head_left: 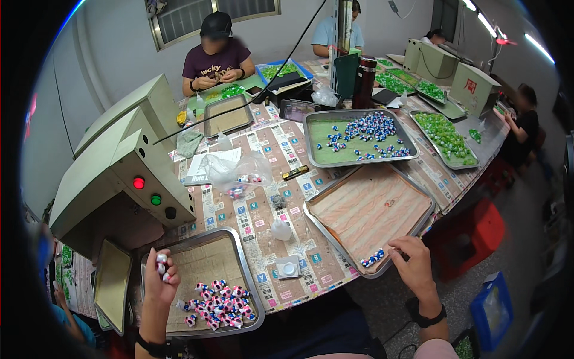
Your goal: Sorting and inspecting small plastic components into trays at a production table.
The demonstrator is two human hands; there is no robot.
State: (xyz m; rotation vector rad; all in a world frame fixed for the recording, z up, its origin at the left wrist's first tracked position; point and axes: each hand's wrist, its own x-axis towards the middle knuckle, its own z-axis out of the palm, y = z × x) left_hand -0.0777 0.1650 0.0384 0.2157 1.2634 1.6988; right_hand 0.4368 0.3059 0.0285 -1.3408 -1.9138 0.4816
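Note:
My left hand (159, 280) is closed around several small white figurines (162, 267) with dark red patches, above the left edge of a lined metal tray (254, 293). In that tray lies a loose pile of pink, white and black figurines (218, 305), some with blue parts. My right hand (414, 266) has its thumb and fingertips drawn together over the near corner of another metal tray (353, 209), lined with pinkish cloth. Whatever sits between those fingertips is too small to make out. Just left of them, a short row of blue-and-white figurines (372, 258) rests in the corner.
A metal tray (311, 140) of blue-and-white figurines stands beyond. Left is a cream machine (113, 173) with red and green lights. Between the near trays stand a small plastic bottle (281, 229) and a square dish (288, 268). A person (218, 57) works across the table.

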